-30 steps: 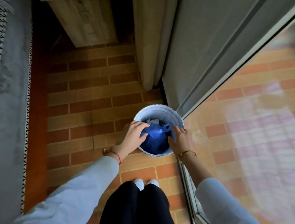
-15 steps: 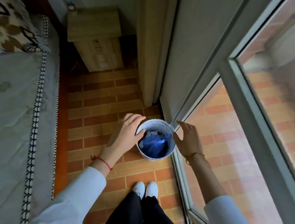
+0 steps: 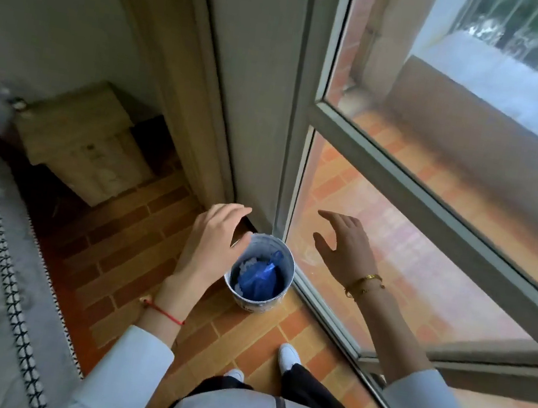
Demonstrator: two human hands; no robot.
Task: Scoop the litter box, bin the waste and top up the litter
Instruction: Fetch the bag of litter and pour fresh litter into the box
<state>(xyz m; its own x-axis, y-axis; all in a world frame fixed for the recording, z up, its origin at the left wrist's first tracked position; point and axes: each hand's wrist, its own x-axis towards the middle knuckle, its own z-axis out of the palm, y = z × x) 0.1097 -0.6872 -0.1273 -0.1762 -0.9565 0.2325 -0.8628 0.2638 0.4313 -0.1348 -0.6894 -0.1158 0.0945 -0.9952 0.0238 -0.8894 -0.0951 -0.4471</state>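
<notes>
My left hand hangs above the left rim of the waste bin, fingers relaxed and lightly bent, holding nothing. My right hand hangs to the right of the bin, in front of the glass door, fingers spread, also holding nothing. The bin stands upright on the brick floor, in the corner beside the door track. The knotted blue bag lies inside it, below the rim.

Hazards, as I judge them:
- The bin is light and narrow. A knock from my left hand or from my right shoe, which is near it, can tip it and spill the bag.
- The knot may be loose; if the bin tips, waste can escape.
- My right hand is near the glass; a fast swing can strike it.
- No litter box and no litter supply are in view, so the top-up step cannot be confirmed.

Markings: a dark blue pattern runs round the bin's lower outside wall. It is too blurred to read. No other writing is legible.
</notes>
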